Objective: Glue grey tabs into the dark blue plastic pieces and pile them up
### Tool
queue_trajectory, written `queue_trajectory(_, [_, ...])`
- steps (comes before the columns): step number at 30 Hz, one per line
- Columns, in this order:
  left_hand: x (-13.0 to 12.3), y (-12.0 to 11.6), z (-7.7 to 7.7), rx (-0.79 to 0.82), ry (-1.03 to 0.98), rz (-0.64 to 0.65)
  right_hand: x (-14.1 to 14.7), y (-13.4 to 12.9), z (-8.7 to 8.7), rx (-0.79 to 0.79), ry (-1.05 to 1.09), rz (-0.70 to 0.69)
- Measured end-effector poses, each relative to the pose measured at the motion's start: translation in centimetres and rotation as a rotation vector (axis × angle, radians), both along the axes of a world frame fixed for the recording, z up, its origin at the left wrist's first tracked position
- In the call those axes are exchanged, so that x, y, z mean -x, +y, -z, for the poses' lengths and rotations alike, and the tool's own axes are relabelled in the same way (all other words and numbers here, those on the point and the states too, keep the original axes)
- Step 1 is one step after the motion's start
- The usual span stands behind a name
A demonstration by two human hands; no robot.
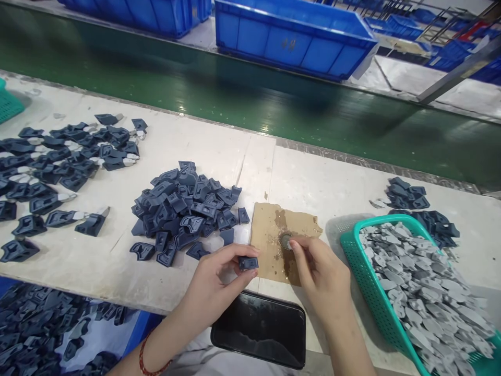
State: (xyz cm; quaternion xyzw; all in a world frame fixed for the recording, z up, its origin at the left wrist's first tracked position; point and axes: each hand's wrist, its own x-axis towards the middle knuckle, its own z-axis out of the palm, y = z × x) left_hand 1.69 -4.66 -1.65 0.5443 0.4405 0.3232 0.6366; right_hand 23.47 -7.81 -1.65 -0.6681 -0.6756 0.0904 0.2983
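Blue part [248, 262] is sitting pinched in the left hand [213, 274]; right hand [327, 267], grip unclear, is working at the grey disc [286, 240], seemingly needing precision.

From my remote seat I watch through a single head camera, looking forward and down from above the near side of the grip, where the left hand [223, 277] holds a dark blue piece [248, 262]. The grip sits below centre, within arm's reach of the lens, just beyond the phone [258, 329]. Past it my view runs over the green surface [235, 83] to a blue bin [293, 39], farther off. The tabletop's [211, 149] far edge slopes down rightward across my wide view.
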Motion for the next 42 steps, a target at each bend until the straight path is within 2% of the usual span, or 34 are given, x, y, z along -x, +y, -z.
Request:
queue_trajectory(6, [0.2, -0.3, 0.2, 0.018, 0.042, 0.055, -0.1, -0.1, 0.2, -0.058, -0.03, -0.002])
queue_trajectory(9, [0.2, -0.2, 0.1, -0.04, 0.06, 0.065, -0.1, 0.1, 0.3, -0.074, -0.042, -0.019])
queue_trajectory(16, [0.3, 0.0, -0.2, -0.116, 0.051, 0.113, 0.0, -0.1, 0.6, -0.038, 0.035, 0.042])
queue_trajectory(18, [0.2, 0.0, -0.3, -0.119, 0.044, 0.112, -0.1, -0.3, 0.5, -0.006, 0.137, 0.107])
queue_trajectory(21, [0.1, 0.0, -0.1, -0.044, 0.043, 0.068, 0.0, -0.7, 0.2, 0.024, 0.405, 0.225])
queue_trajectory(23, [-0.1, 0.0, 0.2, 0.007, 0.065, 0.034, 0.3, -0.9, -0.1, 0.044, 0.591, 0.248])
queue_trajectory(26, [-0.3, -0.2, 0.8, 0.001, 0.116, 0.024, 1.3, -0.9, -0.4, 0.081, 0.82, 0.207])
queue_trajectory(29, [-0.3, -0.4, 1.3, -0.07, 0.147, 0.014, 2.4, -0.7, -0.6, 0.124, 0.94, 0.15])
queue_trajectory(42, [-0.7, -0.2, 0.8, -0.136, 0.174, 0.022, 3.9, -0.5, -0.5, 0.235, 0.916, -0.034])
